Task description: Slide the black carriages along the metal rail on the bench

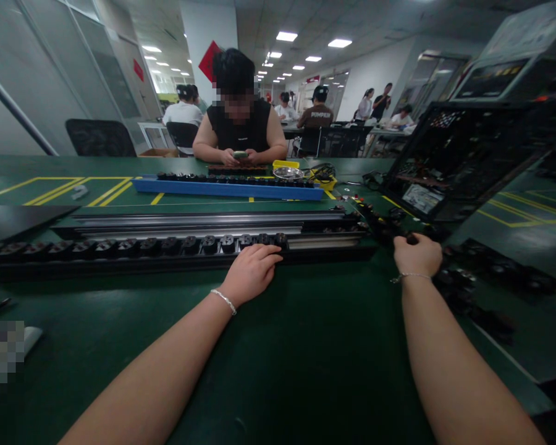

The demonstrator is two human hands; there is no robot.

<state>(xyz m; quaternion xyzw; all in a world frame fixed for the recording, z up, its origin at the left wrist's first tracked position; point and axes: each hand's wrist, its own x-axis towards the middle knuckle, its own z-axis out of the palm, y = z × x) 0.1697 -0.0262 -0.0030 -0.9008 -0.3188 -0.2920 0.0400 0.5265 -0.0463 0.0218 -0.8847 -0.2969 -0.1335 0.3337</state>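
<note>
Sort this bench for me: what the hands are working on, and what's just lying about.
In hand: left hand on the long black rail of socket modules; right hand at the loose black parts.
Lying about: blue tray, yellow bin, metal bowl, open computer case, black panel.

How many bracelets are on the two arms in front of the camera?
2. The left bracelet is on the left wrist, behind the left hand that touches the black rail. The right bracelet is on the right wrist. None looks hidden.
</note>
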